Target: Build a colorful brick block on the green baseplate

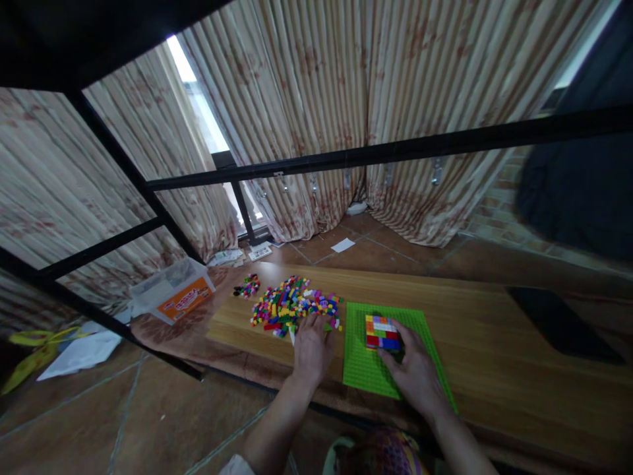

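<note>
My right hand grips a small block of joined toy bricks, thumb at its near side and fingers along its right. The block shows rows of yellow, white, red, green and blue. It is over a bright green studded baseplate; I cannot tell if it is attached. At the near right edge of a loose brick pile, my left hand points down with fingers bent and close together. A green piece shows beside its fingertips and a white one by its left side. What its fingers hold, if anything, is hidden.
A wooden board carries everything, with a dark flat panel on its right. A smaller brick cluster lies left of the main pile. Further left is a clear plastic box with an orange label. A black metal bar crosses ahead.
</note>
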Tool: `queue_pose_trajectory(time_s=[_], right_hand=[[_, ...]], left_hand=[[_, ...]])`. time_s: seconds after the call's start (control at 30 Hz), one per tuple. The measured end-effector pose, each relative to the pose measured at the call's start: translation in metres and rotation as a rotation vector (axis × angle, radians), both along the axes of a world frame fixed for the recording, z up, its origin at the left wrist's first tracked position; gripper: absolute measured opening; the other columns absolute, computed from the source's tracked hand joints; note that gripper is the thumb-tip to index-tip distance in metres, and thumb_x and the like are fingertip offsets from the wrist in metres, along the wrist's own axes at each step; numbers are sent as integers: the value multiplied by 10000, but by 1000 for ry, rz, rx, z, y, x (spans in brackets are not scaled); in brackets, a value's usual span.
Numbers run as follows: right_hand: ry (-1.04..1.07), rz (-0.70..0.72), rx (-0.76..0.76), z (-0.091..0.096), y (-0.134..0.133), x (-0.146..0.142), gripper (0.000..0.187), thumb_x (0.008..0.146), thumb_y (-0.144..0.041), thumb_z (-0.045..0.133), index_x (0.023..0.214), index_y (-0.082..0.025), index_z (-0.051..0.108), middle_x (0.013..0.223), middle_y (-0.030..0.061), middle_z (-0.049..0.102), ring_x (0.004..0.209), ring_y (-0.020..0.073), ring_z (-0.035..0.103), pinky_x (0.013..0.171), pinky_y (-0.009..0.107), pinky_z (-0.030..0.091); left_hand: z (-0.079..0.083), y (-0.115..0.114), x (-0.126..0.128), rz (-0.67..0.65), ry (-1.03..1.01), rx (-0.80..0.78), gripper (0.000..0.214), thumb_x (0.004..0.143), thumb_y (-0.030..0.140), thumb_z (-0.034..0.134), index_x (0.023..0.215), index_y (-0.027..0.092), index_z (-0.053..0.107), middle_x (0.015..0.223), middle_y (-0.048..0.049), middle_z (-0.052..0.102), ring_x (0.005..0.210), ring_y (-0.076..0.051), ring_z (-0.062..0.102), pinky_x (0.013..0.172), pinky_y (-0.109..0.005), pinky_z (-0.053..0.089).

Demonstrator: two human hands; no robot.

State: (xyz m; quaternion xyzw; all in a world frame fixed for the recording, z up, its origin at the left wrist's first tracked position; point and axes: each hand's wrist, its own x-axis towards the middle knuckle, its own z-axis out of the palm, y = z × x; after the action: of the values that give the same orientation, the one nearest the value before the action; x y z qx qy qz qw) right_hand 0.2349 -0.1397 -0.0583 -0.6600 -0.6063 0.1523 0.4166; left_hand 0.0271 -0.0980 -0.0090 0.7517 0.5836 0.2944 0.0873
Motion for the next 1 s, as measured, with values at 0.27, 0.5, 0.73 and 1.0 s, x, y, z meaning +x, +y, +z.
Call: queue_pose_trajectory(time_s=[0.27, 0.5, 0.73, 1.0], right_hand=[[17, 1, 45, 1, 0, -2, 535, 813, -326, 544, 1330, -231, 446, 1261, 105, 542, 1157, 272, 520, 1011, 469, 414], [29, 24, 69, -1, 2, -2, 542, 802, -283, 559, 1326, -222, 436, 1246, 106, 541, 1156, 267, 514, 1017, 463, 408], [55, 14, 44, 3, 1, -4, 576, 788, -256, 577, 1342, -230, 425, 1245, 99, 542, 1153, 268, 513, 1010, 462, 409], [61, 15, 50, 6, 0, -4, 589, 779, -244, 586, 1345, -239, 424, 1220, 93, 556, 1137, 258, 524, 997, 446, 419]], left_hand=[[2, 28, 42, -352, -338, -82, 409, 764, 16, 545, 1119, 202, 625, 1083, -62, 648, 1031, -191, 606, 929, -333, 489], [-11, 44, 65, -445, -402, -198, 406, 742, 19, 559, 1099, 195, 644, 1096, -62, 658, 1029, -193, 619, 953, -352, 489], [-18, 50, 65, -403, -614, -334, 431, 687, -16, 585, 1051, 197, 673, 1066, -59, 689, 1007, -197, 630, 965, -372, 471], [-18, 50, 62, -388, -799, -448, 439, 645, -4, 625, 1036, 184, 691, 1072, -69, 702, 984, -199, 640, 922, -352, 485]])
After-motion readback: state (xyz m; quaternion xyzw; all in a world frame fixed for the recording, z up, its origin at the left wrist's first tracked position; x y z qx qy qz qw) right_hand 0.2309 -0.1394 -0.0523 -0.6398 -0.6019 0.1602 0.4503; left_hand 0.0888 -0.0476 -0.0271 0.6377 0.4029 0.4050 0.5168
